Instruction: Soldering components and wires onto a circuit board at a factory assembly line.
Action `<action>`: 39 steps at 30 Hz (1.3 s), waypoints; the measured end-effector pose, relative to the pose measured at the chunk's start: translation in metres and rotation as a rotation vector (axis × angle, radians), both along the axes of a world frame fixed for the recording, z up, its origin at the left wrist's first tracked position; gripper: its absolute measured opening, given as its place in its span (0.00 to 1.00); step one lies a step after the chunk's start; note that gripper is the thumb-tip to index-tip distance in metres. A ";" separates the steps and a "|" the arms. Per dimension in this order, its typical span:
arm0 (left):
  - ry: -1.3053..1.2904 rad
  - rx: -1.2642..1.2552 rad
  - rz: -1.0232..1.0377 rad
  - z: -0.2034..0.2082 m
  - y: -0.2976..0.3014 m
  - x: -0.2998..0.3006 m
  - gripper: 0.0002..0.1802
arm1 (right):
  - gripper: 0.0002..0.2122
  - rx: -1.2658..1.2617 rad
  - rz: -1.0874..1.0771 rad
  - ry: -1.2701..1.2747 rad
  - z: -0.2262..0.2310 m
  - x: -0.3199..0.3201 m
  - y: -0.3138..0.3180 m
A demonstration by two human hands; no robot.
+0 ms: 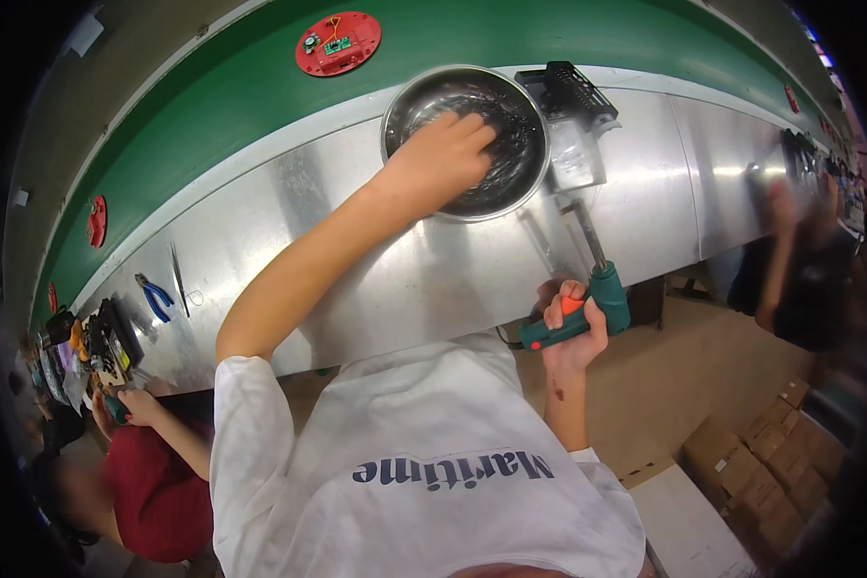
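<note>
My left hand [448, 159] reaches down into a round steel bowl [533, 166], its fingers curled over small dark pieces [516, 130] at the bottom. The fingertips point downward out of sight, so what they pinch, if anything, is hidden. In my right hand [576, 337] is a green pistol-shaped power tool [609, 299] with orange-red buttons. Its metal shaft points away from me over the bench edge, toward the bowl's right side. A thumb and fingers wrap its handle, and a cord shows at the handle's end.
Right of the bowl sit a black slotted holder [573, 91] and a clear plastic bag [576, 159]. A red round part with a circuit board [337, 43] lies on the green belt. Blue-handled pliers [152, 297] and tweezers [178, 279] lie left. Co-workers flank me; cartons [742, 462] stand right.
</note>
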State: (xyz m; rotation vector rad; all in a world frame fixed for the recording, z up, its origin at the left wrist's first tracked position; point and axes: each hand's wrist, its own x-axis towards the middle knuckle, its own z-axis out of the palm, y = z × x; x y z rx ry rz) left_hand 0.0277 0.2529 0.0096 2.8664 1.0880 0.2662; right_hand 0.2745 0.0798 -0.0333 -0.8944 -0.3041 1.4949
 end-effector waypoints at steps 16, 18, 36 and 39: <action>-0.710 -0.127 0.273 0.002 -0.016 -0.015 0.05 | 0.10 -0.001 0.029 0.026 0.003 -0.001 0.002; -0.744 -0.127 0.368 0.004 -0.024 -0.015 0.06 | 0.09 -0.013 0.012 0.030 0.006 -0.005 0.002; -0.809 -0.779 0.565 0.036 -0.177 -0.031 0.06 | 0.16 0.103 0.397 -0.349 0.048 -0.089 0.013; -0.810 -0.725 0.523 0.033 -0.184 -0.039 0.05 | 0.18 0.059 0.472 -0.360 0.052 -0.099 0.013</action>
